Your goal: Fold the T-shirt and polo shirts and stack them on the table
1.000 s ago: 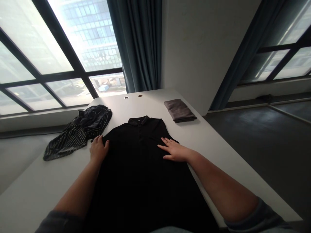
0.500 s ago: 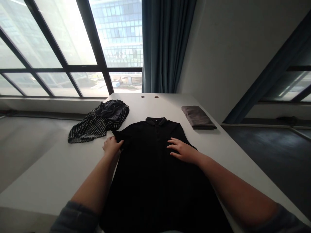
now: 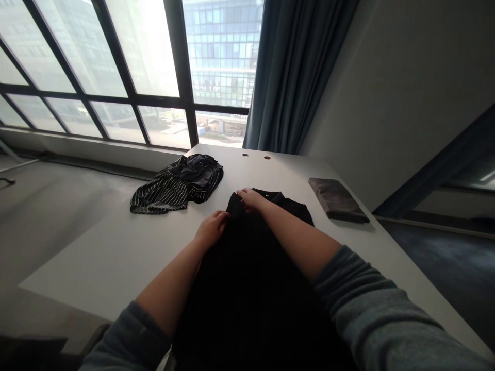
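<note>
Shirt [image 3: 251,268] left edge is pinched in curled left hand [image 3: 212,229], far fold is pressed by right hand [image 3: 252,200], fingers together; fold could be skewed if tugged unevenly.

Daylight only, src = big window [image 3: 127,62] upper left. We log the panes as near blown out, esp. centre-left, w/ haze bleeding over the frame bars. Counter [image 3: 96,252] lit evenly, pale grey, matte. Black shirt [image 3: 251,288] reads as a flat dark mass; folds & seams barely resolvable. Folded grey cloth [image 3: 337,200] throws a thin soft shadow on its near/right edge, away from the window. Wall [image 3: 406,87] at right is dimmer, grading darker toward the lower right; floor [image 3: 444,257] there v. dark. Wide-angle distortion: window bars bow & lean toward the edges, forearms stretched at bottom. We find focus sharp at centre; grey sleeve [image 3: 386,319] bottom right slightly soft.
</note>
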### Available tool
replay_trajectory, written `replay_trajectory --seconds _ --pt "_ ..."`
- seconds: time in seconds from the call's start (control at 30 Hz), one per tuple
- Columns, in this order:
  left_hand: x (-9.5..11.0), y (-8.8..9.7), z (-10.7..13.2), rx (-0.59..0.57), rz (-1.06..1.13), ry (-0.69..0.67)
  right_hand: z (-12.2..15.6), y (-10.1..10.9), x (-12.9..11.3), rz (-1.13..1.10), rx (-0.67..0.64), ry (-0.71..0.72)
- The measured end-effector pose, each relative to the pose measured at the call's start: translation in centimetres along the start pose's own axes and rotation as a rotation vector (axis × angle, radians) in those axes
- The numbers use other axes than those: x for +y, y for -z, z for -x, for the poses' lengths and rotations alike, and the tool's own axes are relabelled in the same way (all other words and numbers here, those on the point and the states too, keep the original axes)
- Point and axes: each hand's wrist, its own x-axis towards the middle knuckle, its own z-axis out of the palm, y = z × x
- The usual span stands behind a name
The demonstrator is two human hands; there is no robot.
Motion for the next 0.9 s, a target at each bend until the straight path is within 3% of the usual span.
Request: replay_trajectory --seconds 0.1,0.3,0.57,0.73,0.9 --pt "0.5 -0.2 0.4 -0.069 -0.023 -0.061 -1.3 -1.2 0.9 0.082 -0.035 -0.056" --pt "-0.3 -0.1 0.6 -0.110 -0.153 0.126 -2.0 -2.2 4.2 0.226 -0.012 0.024" --pt "0.2 0.6 0.5 -0.186 -0.164 -0.047 -2.5 -1.4 5.4 0.393 0.089 0.145" --pt "0.8 1.4 0.8 -0.285 -0.283 -0.025 -1.9 -2.2 6.0 0.527 0.104 0.214" --pt "1.5 1.1 0.9 -0.223 -0.229 -0.068 -0.9 -3.3 5.7 0.633 0.130 0.287"
